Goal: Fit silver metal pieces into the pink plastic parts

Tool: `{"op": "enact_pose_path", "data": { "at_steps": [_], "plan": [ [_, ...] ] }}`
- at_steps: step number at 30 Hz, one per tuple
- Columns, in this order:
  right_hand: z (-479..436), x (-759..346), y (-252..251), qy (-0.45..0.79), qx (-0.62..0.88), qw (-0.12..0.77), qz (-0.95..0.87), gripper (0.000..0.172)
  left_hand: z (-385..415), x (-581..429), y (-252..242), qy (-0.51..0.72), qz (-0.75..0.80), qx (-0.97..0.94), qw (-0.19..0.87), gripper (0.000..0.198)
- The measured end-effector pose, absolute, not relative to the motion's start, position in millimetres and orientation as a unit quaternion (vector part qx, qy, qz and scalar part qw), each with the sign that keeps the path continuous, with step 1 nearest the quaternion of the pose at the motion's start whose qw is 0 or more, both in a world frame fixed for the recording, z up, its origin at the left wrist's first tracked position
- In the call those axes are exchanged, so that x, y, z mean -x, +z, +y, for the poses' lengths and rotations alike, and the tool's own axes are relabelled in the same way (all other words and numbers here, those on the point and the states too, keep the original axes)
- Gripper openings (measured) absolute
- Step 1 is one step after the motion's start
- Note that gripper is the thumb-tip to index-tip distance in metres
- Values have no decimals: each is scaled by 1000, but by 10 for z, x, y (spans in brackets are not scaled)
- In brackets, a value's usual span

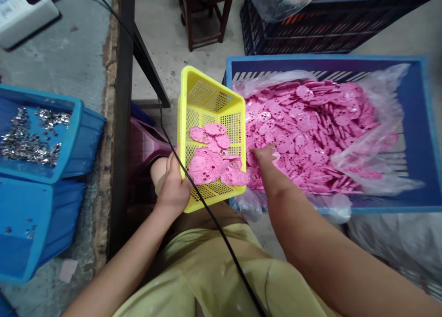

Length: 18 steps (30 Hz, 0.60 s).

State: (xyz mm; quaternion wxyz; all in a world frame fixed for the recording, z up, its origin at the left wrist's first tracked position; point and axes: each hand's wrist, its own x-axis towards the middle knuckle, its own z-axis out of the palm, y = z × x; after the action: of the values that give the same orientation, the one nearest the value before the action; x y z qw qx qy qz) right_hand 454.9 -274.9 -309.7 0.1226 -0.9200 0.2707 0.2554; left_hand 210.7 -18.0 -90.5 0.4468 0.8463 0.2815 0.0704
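Note:
My left hand (172, 186) grips the near left rim of a yellow mesh basket (207, 103), held tilted against the side of a blue crate (417, 137). Several pink flat plastic pieces (212, 163) lie in the basket's lower end. My right hand (264, 152) reaches into the crate, where a clear plastic bag (376, 137) holds a big heap of the same pink pieces (304, 123). Its fingers curl down into the heap at the near left corner; whether they hold any piece is hidden.
On the bench at left stand blue trays with small silver metal parts (27, 137). A black cable (207, 206) runs across my lap. Beyond are a wooden stool (203, 13), a dark crate (311, 27) and a white device (20, 8).

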Motion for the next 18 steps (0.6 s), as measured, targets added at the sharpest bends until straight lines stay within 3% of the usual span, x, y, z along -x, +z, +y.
{"op": "enact_pose_path", "data": {
  "at_steps": [13, 18],
  "plan": [
    [-2839, -4487, -3085, 253, 926, 87, 265, 96, -150, -2131, -810, 37, 292, -825, 483, 68],
    [-3041, -4356, -3009, 264, 930, 105, 233, 97, -177, -2139, -833, 52, 299, -836, 458, 67]
  ]
}}
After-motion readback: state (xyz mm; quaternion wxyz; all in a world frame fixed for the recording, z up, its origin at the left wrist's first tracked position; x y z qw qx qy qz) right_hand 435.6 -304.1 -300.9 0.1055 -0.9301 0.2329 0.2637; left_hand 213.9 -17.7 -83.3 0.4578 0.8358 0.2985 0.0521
